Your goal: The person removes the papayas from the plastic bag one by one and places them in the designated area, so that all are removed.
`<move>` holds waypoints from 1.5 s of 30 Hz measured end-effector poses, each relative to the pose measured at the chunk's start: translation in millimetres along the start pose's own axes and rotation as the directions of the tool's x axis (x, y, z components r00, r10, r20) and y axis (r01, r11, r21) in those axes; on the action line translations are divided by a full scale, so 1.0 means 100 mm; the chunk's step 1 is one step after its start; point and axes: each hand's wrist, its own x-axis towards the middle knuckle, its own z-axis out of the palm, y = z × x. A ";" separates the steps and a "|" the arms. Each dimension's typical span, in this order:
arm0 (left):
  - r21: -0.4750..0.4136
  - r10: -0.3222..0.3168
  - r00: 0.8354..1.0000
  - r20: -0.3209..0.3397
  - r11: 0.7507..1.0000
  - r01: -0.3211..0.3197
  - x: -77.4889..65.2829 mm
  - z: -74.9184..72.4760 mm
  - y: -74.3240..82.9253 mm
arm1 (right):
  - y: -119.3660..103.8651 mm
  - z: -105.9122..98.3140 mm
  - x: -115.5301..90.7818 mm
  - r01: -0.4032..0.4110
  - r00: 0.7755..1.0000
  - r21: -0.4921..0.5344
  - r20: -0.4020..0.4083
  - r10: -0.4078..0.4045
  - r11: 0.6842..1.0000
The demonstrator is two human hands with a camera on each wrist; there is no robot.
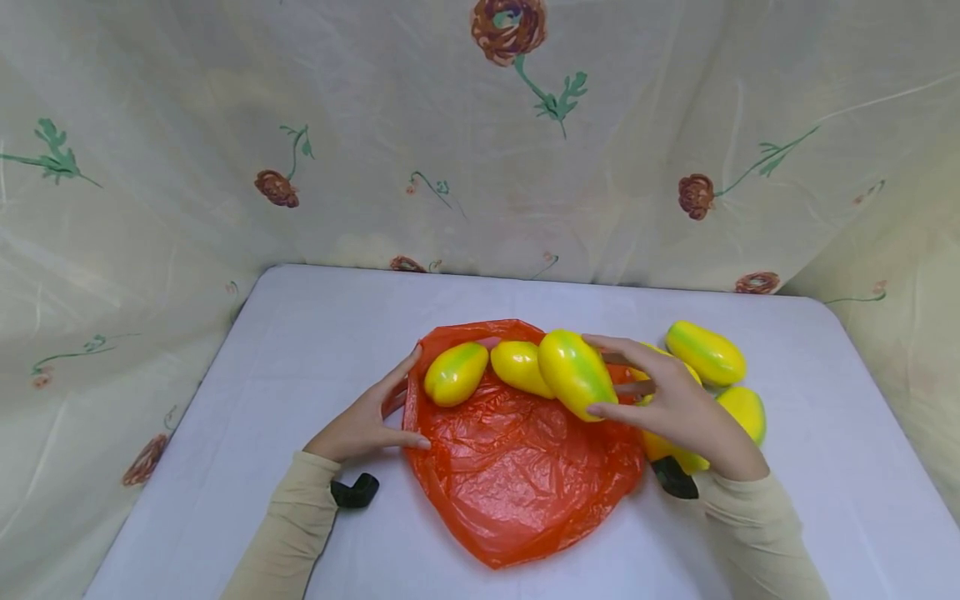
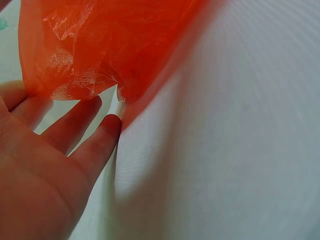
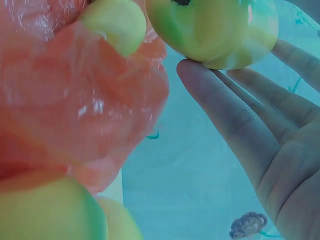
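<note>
Fingers [image 1: 624,344] of the right hand [image 1: 678,407] pinch a yellow fruit [image 1: 576,375] over the red bag [image 1: 510,479], the left hand's [image 1: 367,425] spread against the bag's side, so bagging seems in hand, calling next for lowering and release.

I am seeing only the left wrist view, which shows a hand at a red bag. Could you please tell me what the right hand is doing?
Observer: The right hand holds a yellow fruit by the red bag.
Operator: Thank you. Is there already some fruit at the bag?
Observer: Yes, two more fruits show just inside its far edge.
Operator: And are there others, outside of it?
Observer: Yes, several fruits lie on the table to the right of the bag.
</note>
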 end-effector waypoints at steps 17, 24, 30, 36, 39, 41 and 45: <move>0.000 -0.005 1.000 -0.001 1.000 0.005 0.00 0.00 0.00 | 0.12 -0.20 -0.13 -0.019 0.996 -0.041 -0.085 0.015 0.999; -0.003 -0.008 1.000 -0.004 1.000 0.008 0.00 0.00 0.00 | 0.20 -0.27 -0.18 -0.006 0.991 -0.059 -0.136 -0.002 0.998; 0.000 -0.005 1.000 -0.001 1.000 0.005 0.01 0.00 -0.01 | 0.28 -0.35 -0.23 -0.068 0.985 -0.067 -0.163 0.057 0.995; 0.005 0.010 1.000 0.005 1.000 -0.010 0.01 0.00 -0.02 | 0.37 -0.46 -0.31 -0.101 0.976 -0.079 -0.200 0.084 0.992; 0.003 0.017 1.000 0.006 1.000 -0.017 0.01 0.00 -0.02 | 0.40 -0.52 -0.34 -0.126 0.968 -0.099 -0.229 0.100 0.987; -0.003 0.011 1.000 0.006 1.000 -0.011 0.00 -0.01 -0.01 | 0.43 -0.55 -0.37 -0.147 0.962 -0.111 -0.249 0.116 0.983; -0.001 0.011 1.000 0.007 1.000 -0.011 0.00 -0.01 0.00 | 0.49 -0.63 -0.41 -0.178 0.950 -0.121 -0.279 0.138 0.977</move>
